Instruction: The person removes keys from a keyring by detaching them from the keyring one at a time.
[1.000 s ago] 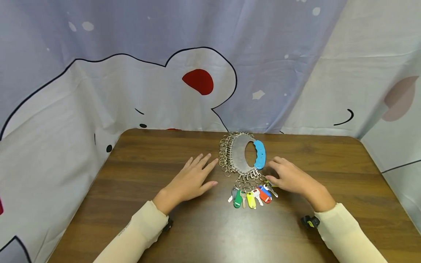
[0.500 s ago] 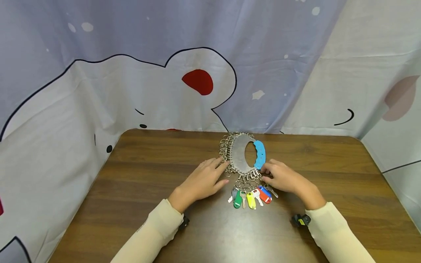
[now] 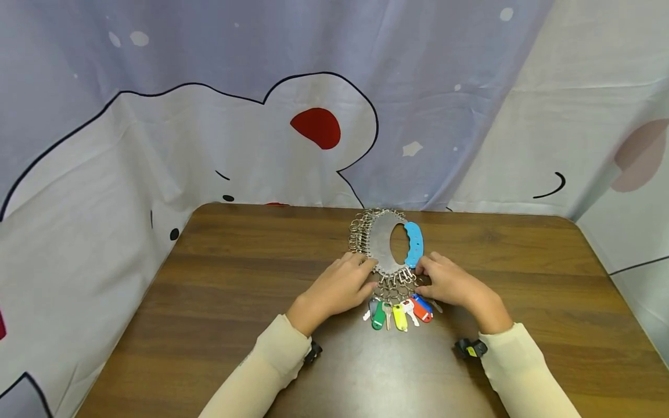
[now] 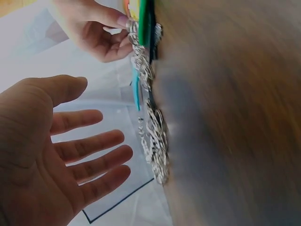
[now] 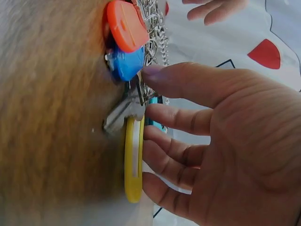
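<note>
A round metal key carrier (image 3: 380, 241) with a blue handle (image 3: 415, 245) lies at the table's back, small clips and rings along its rim. From its near side fan out keys and tags: a green tag (image 3: 377, 317), a yellow tag (image 3: 399, 318), a red tag (image 3: 422, 311) and a blue tag (image 5: 129, 63). My left hand (image 3: 340, 283) hovers at the carrier's left edge, fingers spread and apart from the rings in the left wrist view. My right hand (image 3: 450, 281) is at its lower right; thumb and bent fingertips touch around a silver key (image 5: 123, 115) and another yellow tag (image 5: 134, 160).
The brown wooden table (image 3: 251, 255) extends around both arms. Behind its back edge hangs a printed curtain (image 3: 209, 139), close behind the carrier. Each wrist wears a small black camera, such as the right one (image 3: 470, 348).
My left hand has moved right, from beside the carrier to over its left rings. The right hand has shifted slightly left, toward the handle's lower end and the rightmost keys. The carrier stays put.
</note>
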`<state>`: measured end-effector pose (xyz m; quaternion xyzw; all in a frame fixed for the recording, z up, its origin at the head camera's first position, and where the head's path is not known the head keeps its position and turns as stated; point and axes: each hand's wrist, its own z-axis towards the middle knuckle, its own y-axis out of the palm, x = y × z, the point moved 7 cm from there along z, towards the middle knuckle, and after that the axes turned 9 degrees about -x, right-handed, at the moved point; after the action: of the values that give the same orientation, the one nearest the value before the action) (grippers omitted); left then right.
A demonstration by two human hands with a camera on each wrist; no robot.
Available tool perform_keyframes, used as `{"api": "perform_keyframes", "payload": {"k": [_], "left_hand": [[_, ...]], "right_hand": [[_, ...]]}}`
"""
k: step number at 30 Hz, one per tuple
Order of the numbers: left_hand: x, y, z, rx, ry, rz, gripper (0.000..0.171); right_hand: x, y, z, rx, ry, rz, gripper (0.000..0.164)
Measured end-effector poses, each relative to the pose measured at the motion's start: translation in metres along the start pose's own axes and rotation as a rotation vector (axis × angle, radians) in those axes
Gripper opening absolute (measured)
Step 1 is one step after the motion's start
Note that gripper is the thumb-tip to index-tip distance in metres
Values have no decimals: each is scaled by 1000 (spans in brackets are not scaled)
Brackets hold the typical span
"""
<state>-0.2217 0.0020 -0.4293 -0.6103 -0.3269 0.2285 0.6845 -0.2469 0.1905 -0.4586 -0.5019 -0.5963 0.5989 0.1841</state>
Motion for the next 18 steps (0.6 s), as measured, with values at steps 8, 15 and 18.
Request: {"api": "perform_keyframes", "payload": {"k": [8, 15, 18], "left_hand": [[10, 0, 13, -4, 0, -28, 45], [21, 0, 28, -15, 3, -79, 39], [25, 3, 35, -23, -7, -110, 37]], "right_hand": [[3, 2, 0, 4, 77, -43, 23], [4, 0, -3, 12, 104, -52, 19], [5, 1, -4, -2, 113, -53, 17]]}}
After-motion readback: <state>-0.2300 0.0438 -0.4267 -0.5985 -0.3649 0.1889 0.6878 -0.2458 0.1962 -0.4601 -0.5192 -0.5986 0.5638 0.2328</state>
